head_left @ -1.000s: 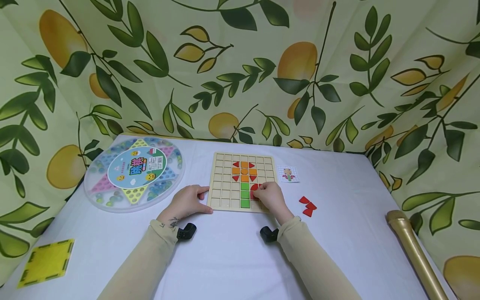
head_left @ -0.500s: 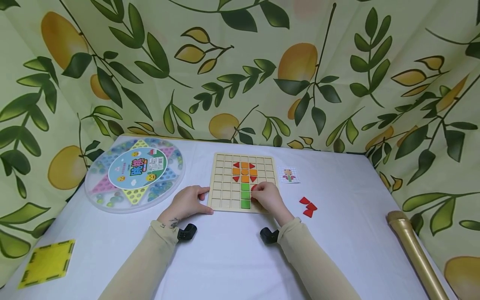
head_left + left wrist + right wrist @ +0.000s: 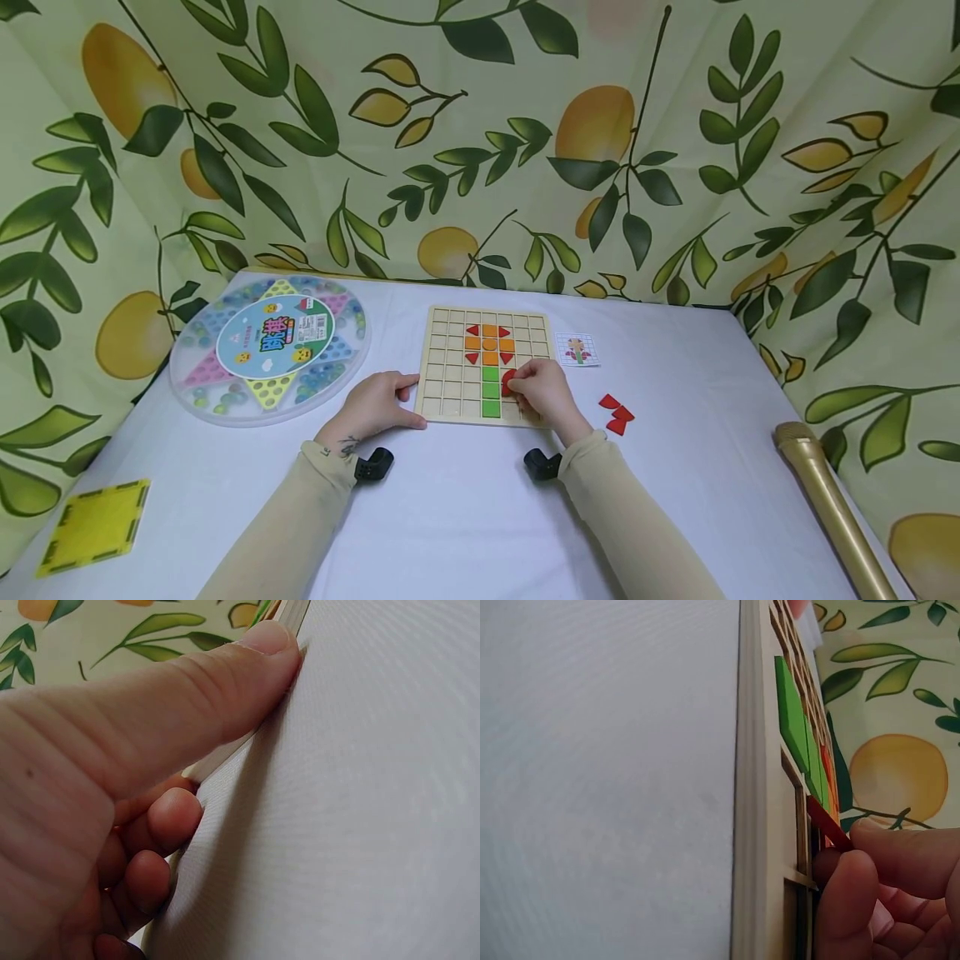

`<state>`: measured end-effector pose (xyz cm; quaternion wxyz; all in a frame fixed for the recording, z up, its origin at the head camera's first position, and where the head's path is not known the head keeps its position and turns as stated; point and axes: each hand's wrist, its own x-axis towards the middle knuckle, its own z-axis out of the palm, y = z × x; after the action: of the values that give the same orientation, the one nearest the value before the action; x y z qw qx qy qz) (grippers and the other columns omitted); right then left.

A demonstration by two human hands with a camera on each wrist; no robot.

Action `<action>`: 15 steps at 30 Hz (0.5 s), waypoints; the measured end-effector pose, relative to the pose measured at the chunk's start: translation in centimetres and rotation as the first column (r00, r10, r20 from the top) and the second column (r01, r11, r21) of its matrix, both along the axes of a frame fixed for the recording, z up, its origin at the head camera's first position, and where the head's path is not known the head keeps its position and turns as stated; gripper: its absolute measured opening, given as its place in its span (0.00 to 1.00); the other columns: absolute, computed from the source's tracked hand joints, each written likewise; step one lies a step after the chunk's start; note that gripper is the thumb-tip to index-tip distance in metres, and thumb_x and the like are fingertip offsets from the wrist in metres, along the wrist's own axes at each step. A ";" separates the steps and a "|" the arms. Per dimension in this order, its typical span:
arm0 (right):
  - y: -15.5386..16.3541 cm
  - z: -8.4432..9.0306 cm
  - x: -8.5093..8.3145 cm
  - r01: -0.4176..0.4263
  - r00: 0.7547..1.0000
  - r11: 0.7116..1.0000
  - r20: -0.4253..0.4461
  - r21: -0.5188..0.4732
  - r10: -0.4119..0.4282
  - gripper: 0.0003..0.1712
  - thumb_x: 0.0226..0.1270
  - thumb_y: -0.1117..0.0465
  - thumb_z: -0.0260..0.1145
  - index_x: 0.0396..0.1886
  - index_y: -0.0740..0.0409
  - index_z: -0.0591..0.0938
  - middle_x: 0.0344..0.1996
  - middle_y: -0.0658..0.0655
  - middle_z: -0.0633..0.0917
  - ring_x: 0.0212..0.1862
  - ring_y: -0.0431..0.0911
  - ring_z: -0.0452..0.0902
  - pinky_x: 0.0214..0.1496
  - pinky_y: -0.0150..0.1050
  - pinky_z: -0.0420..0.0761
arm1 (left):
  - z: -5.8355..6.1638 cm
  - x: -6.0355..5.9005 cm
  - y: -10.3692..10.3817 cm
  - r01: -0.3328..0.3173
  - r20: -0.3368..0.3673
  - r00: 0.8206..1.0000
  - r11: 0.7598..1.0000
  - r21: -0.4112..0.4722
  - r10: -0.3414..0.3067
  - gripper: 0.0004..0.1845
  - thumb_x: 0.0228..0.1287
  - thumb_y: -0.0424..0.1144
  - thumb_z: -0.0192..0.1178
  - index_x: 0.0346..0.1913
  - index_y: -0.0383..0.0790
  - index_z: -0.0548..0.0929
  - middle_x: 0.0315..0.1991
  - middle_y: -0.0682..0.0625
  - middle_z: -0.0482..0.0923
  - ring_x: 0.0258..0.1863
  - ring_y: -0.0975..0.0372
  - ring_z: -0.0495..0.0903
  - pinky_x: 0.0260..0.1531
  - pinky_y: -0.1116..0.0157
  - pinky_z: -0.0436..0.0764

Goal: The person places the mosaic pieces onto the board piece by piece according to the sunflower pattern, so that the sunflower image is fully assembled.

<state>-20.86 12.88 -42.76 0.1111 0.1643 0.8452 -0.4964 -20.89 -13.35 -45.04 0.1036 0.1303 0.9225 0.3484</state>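
A square wooden grid board [image 3: 446,387] lies on the table with orange squares [image 3: 489,331], an orange round piece, small red fan-shaped pieces [image 3: 472,331] and a column of green squares [image 3: 491,389] set in it. My right hand [image 3: 551,398] pinches a thin red tile [image 3: 828,823] between thumb and finger. That tile is tilted over a cell beside the green column; its full outline is partly hidden by the fingers. My left hand [image 3: 372,402] rests against the board's left edge, its thumb near the front corner and the other fingers lightly bent along the edge.
Several loose red pieces [image 3: 617,412] lie right of the board, below a small printed pattern card [image 3: 577,349]. A round Chinese checkers set [image 3: 273,346] stands at the left, with a yellow square [image 3: 93,527] nearer. A gold microphone [image 3: 828,508] lies at the right edge.
My right hand has shifted slightly down, then back up and right, keeping hold of the red tile, whose tilt and visible part differ. The left hand has stayed at the board.
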 end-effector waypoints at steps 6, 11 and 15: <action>-0.3 0.1 0.0 -0.007 1.000 0.999 0.000 0.039 0.007 0.04 0.58 0.64 0.66 0.29 0.61 0.81 0.27 0.56 0.78 0.19 0.43 0.69 0.19 0.31 0.71 | 0.0 0.0 0.0 -0.002 0.003 1.000 1.000 0.004 0.002 0.43 0.31 0.47 0.78 0.58 0.40 0.77 0.25 0.52 0.68 0.25 0.61 0.64 0.28 0.66 0.61; -0.5 0.2 0.1 -0.023 0.999 0.993 -0.024 0.120 0.026 0.03 0.57 0.64 0.67 0.27 0.60 0.83 0.31 0.57 0.79 0.21 0.43 0.69 0.20 0.31 0.70 | 0.0 0.0 -0.1 -0.003 -0.001 1.000 1.000 0.004 0.003 0.43 0.31 0.47 0.78 0.58 0.39 0.77 0.25 0.53 0.68 0.25 0.61 0.64 0.28 0.66 0.61; -0.6 0.0 0.2 -0.040 0.997 0.981 -0.061 0.189 0.053 0.05 0.56 0.65 0.67 0.23 0.60 0.82 0.29 0.56 0.79 0.24 0.43 0.69 0.20 0.30 0.68 | 0.0 0.1 -0.1 -0.001 -0.001 1.000 1.000 0.003 0.001 0.43 0.31 0.47 0.78 0.58 0.39 0.77 0.25 0.53 0.68 0.24 0.61 0.64 0.27 0.66 0.61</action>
<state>-20.67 12.28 -42.73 0.0790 0.1378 0.8949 -0.4171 -20.84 -13.44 -45.01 0.1029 0.1304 0.9219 0.3499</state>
